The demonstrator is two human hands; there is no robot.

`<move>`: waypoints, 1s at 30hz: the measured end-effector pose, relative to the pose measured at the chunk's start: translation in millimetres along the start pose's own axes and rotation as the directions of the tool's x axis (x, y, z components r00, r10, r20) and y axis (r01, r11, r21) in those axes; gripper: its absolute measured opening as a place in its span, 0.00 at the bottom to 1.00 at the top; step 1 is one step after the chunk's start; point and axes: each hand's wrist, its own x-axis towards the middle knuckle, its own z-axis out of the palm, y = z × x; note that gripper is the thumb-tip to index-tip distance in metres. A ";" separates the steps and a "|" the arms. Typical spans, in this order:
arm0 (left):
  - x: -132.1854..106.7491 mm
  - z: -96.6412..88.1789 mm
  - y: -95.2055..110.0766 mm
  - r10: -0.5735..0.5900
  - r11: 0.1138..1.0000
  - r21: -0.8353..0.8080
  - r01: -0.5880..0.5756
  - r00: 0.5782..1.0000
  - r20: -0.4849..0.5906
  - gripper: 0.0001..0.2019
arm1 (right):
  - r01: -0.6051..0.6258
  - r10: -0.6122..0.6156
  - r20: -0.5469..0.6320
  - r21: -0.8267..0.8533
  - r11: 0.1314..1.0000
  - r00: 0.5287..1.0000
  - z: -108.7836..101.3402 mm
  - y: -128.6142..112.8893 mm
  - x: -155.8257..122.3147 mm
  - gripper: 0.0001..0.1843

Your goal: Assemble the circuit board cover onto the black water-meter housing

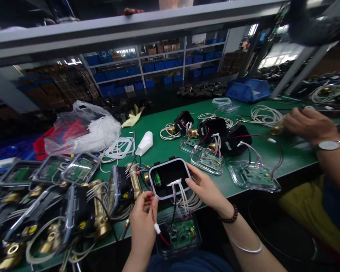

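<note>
Housing [170,177]: black, white-rimmed, open (I count one in hand).
Left hand [143,223]: pinches red wire [152,211].
Right hand [206,189]: half-open, steadies housing.

Bare green tabletop [164,149] lies open mid-scene beyond the black housing [169,177]. Brass meter assemblies [73,211] crowd the near left; clear covers with boards [232,170] block the right.

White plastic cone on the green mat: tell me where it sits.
In the head view, the white plastic cone lies left of centre on the green mat, beside the coiled white gasket rings and behind the black open housing.
</note>
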 end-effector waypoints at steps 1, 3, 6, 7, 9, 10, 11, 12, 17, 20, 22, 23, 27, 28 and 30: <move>1.6 0.1 1.8 0.004 1.000 0.013 -0.004 1.000 0.009 0.19 | 0.012 -0.012 0.008 -0.001 1.000 1.000 -0.9 0.3 0.5 0.28; 4.0 0.0 5.7 0.013 1.000 0.015 -0.014 0.999 0.029 0.18 | 0.029 -0.030 0.024 0.023 0.999 0.999 -3.2 -0.4 0.9 0.27; 6.3 -0.1 12.1 0.026 1.000 0.005 -0.026 1.000 0.011 0.18 | 0.028 -0.037 0.086 0.104 0.994 0.996 -7.2 -2.9 -0.4 0.30; 6.9 -0.3 13.9 0.036 0.999 0.024 -0.036 0.999 0.006 0.18 | 0.025 -0.040 0.115 0.126 0.992 0.993 -8.7 -3.6 -1.0 0.30; 7.9 -0.8 16.0 0.087 0.989 0.118 -0.087 0.996 0.004 0.17 | 0.021 -0.048 0.172 0.153 0.988 0.984 -11.3 -4.5 -2.6 0.31; 8.2 -1.1 16.2 0.125 0.976 0.180 -0.126 0.992 0.015 0.16 | 0.024 -0.055 0.193 0.160 0.987 0.980 -12.2 -4.7 -3.7 0.32; 8.3 -1.4 15.8 0.164 0.957 0.239 -0.166 0.986 0.027 0.16 | 0.032 -0.064 0.198 0.162 0.986 0.978 -12.7 -5.0 -5.0 0.33; 8.2 -1.8 14.9 0.201 0.936 0.287 -0.202 0.979 0.033 0.16 | 0.041 -0.070 0.191 0.153 0.987 0.979 -12.9 -5.5 -6.7 0.34; 4.4 -2.6 9.7 0.466 0.809 0.421 -0.411 0.884 -0.033 0.13 | 0.207 -0.208 0.024 -0.261 0.943 0.978 -11.0 -11.0 -18.3 0.19; 2.1 -0.9 9.4 0.743 0.584 0.510 -0.632 0.669 -0.021 0.06 | 0.358 -0.404 0.038 -0.544 0.759 0.914 -8.4 -11.3 -21.5 0.05; 1.8 1.4 9.7 0.823 0.457 0.564 -0.688 0.568 0.026 0.03 | 0.413 -0.477 0.074 -0.626 0.662 0.876 -6.0 -9.1 -20.9 0.04; 2.1 2.9 9.8 0.834 0.417 0.592 -0.690 0.549 0.054 0.04 | 0.425 -0.498 0.083 -0.651 0.629 0.863 -4.8 -7.7 -20.1 0.04; 4.1 10.4 8.8 0.824 0.332 0.662 -0.672 0.549 0.143 0.05 | 0.444 -0.563 0.061 -0.686 0.576 0.825 -0.5 -4.3 -17.9 0.05; 4.4 12.5 8.4 0.823 0.332 0.671 -0.663 0.551 0.137 0.05 | 0.448 -0.575 0.053 -0.687 0.573 0.816 0.3 -4.0 -17.9 0.06; 4.6 16.7 7.7 0.830 0.335 0.686 -0.646 0.547 0.109 0.05 | 0.452 -0.590 0.037 -0.682 0.574 0.806 1.6 -3.7 -18.3 0.06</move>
